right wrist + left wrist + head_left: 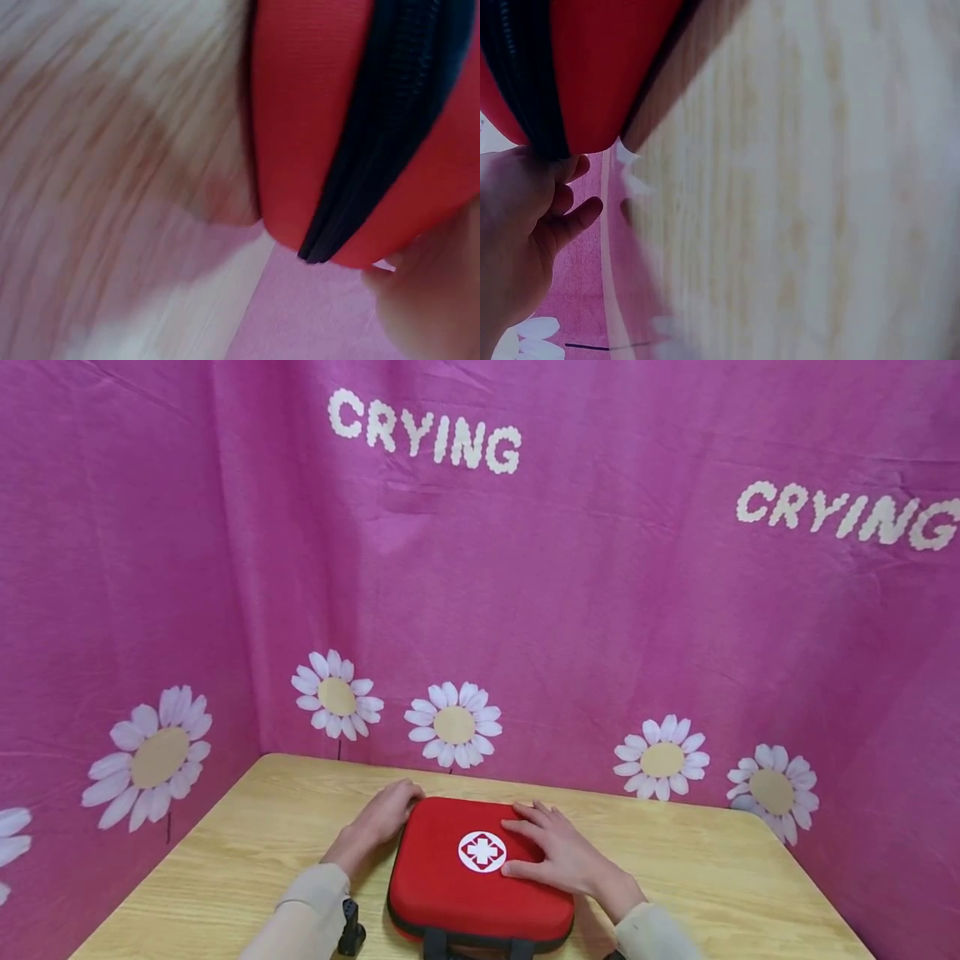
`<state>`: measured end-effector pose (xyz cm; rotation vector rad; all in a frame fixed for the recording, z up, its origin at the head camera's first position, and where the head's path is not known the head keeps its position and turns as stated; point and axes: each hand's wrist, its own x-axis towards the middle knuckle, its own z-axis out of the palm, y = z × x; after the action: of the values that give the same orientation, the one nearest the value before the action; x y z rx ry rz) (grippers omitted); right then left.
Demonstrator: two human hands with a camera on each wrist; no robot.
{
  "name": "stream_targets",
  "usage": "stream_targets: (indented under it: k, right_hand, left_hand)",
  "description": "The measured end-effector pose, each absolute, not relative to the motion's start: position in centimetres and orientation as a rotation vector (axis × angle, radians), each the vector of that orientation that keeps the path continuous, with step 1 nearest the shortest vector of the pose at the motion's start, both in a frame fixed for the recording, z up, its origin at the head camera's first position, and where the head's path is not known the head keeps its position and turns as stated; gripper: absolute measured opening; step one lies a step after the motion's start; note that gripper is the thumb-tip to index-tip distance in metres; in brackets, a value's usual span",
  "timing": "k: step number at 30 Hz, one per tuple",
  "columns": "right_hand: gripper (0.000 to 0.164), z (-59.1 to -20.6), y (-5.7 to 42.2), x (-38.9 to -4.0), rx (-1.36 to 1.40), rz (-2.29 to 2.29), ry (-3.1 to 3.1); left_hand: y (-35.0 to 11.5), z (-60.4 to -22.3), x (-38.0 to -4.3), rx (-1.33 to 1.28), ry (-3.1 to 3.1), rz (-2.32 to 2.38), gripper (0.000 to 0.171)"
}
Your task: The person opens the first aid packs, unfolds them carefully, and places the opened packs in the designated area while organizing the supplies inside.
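Observation:
A red first-aid case [442, 893] with a white cross emblem lies flat on the wooden table, its black handle [480, 947] toward me. At its far left corner is my left hand [386, 814], fingers curled against the side. The left wrist view shows those fingertips right at the black zipper [536, 97]; I cannot tell whether they pinch a zipper pull. My right hand [558, 852] rests on the lid's right part, fingers spread beside the emblem. In the right wrist view, part of that hand shows beside the case's corner, below the zipper [375, 142].
The light wooden table [720, 877] extends on both sides of the case. Pink cloth [570, 610] with daisies and white lettering hangs behind and at the sides. A small black object [350, 929] shows by the left sleeve [307, 910].

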<state>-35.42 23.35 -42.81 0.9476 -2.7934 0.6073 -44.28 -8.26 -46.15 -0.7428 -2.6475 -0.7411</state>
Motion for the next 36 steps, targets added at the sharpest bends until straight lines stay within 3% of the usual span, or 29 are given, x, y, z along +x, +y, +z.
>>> stream_targets:
  k: [9, 18, 28, 36]
  right_hand:
    - [0.068, -43.3, 23.2, -35.0, 0.717, 0.718, -2.873]
    - [0.073, -43.6, 23.1, -35.1, 0.658, 0.707, -2.906]
    - [0.076, -43.1, 23.4, -35.4, 0.561, 0.662, -2.907]
    - [0.073, -41.7, 21.5, -33.6, 0.893, 0.523, -2.828]
  left_hand:
    - [-8.1, -45.9, -43.6, -0.690, -2.644, -0.716, 0.018]
    - [-9.5, -45.3, -42.2, -0.678, -2.721, -0.622, 0.009]
    - [-9.9, -45.6, -42.2, -0.623, -2.747, -0.857, 0.010]
    - [-10.6, -45.6, -42.6, -0.640, -2.797, -0.765, 0.009]
